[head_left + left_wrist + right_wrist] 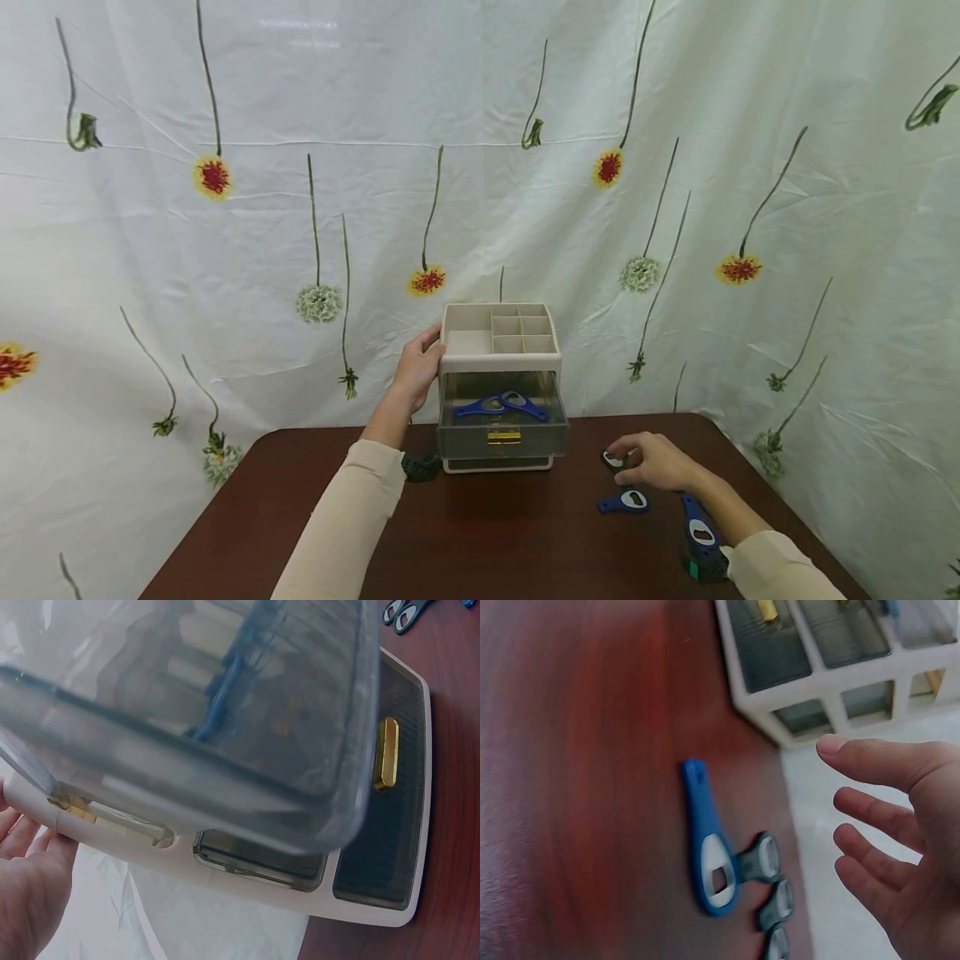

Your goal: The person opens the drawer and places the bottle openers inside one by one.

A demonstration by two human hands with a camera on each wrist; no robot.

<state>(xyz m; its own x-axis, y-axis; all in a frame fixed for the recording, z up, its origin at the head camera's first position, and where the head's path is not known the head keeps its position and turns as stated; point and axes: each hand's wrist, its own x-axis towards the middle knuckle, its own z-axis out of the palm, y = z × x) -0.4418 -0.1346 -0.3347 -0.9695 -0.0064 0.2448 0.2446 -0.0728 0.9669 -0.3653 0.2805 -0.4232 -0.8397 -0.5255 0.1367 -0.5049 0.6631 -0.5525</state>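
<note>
My left hand [420, 367] rests against the upper left side of a cream drawer organizer [501, 362]; in the left wrist view its fingers lie along the frame. The upper drawer [465, 442], smoky and see-through with a gold handle, is pulled out. Inside lie blue bottle openers [480, 407], overlapping. Holding nothing, my right hand [656, 461] hovers with spread, bent fingers over the table's right side. Just by its fingertips is a dark bottle opener [612, 460]. A blue bottle opener [712, 862] with a pale oval middle lies below the hand, beside several dark bottle openers [769, 859].
Another blue opener [701, 533] lies near my right wrist. Small divided compartments [521, 325] top the organizer, and a lower drawer [498, 463] sits beneath the pulled-out one. The dark red-brown table [480, 533] backs onto a white flowered curtain [480, 208].
</note>
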